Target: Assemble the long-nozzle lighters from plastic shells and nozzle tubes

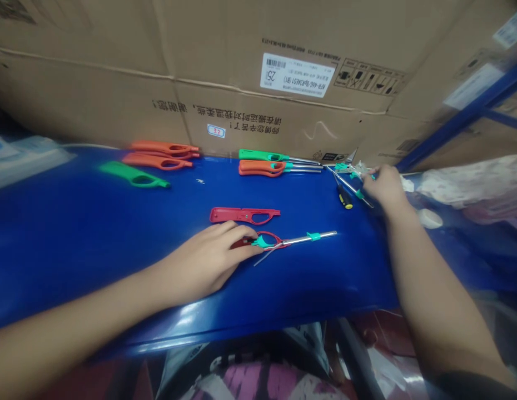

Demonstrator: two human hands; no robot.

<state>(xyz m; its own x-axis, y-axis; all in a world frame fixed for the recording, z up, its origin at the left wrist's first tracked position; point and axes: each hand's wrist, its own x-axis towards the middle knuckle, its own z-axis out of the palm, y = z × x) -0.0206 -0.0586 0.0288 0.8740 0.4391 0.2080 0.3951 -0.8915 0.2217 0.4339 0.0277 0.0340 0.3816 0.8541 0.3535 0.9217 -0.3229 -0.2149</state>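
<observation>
My left hand lies on the blue table, fingers pressed on the handle of a red lighter body with a teal trigger and a metal tube that points right. A separate red handle shell rests just behind it. My right hand reaches to the far right edge, fingers closed among a small heap of metal tubes with teal fittings. A black and yellow screwdriver lies beside that hand.
Orange and green lighter shells lie at the back left, with a green one nearer. Assembled green and orange lighters lie at the back centre. Large cardboard boxes wall off the back. A blue rack post stands at right.
</observation>
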